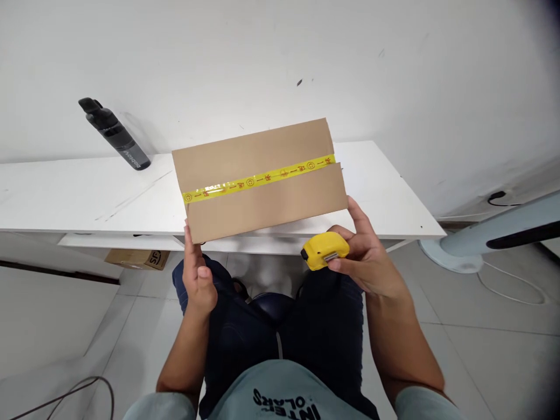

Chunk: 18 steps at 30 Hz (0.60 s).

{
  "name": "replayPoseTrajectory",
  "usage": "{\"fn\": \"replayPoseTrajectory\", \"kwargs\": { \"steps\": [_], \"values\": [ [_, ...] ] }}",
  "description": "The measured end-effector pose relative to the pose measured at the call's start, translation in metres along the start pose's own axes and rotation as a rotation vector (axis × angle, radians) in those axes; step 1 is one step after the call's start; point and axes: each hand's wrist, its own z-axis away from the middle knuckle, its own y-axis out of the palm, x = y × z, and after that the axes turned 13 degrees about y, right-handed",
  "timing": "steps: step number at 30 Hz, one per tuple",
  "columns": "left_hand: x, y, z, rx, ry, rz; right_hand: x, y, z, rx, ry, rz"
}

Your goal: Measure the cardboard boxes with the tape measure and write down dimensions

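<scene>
A brown cardboard box point(262, 204) sits askew on the white table, its near left corner reaching past the front edge. Yellow printed tape point(262, 178) runs along the middle of its top. My left hand point(198, 280) is at the box's near left corner, fingers stretched out and held against its side. In my right hand point(371, 256) is a yellow tape measure point(326, 249), gripped between thumb and fingers in front of the box. The index finger of that hand reaches up to the box's near right corner. No blade shows out of the tape measure.
On the left of the white table point(65, 192), a dark bottle point(117, 135) stands near the wall. Beneath the table is another cardboard box point(137, 258). A pale blue column-shaped appliance point(503, 227) stands on the floor at the right, with a cable point(516, 286) nearby.
</scene>
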Motion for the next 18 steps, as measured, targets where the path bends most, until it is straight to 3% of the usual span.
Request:
{"fn": "replayPoseTrajectory", "kwargs": {
  "steps": [7,18],
  "values": [
    [-0.023,0.003,-0.028,0.004,-0.050,-0.019,0.012,0.006,0.005,-0.009,-0.065,0.009],
    [-0.013,0.001,-0.035,0.025,-0.050,-0.039,0.012,0.008,0.004,-0.011,-0.045,0.010]
  ]
}}
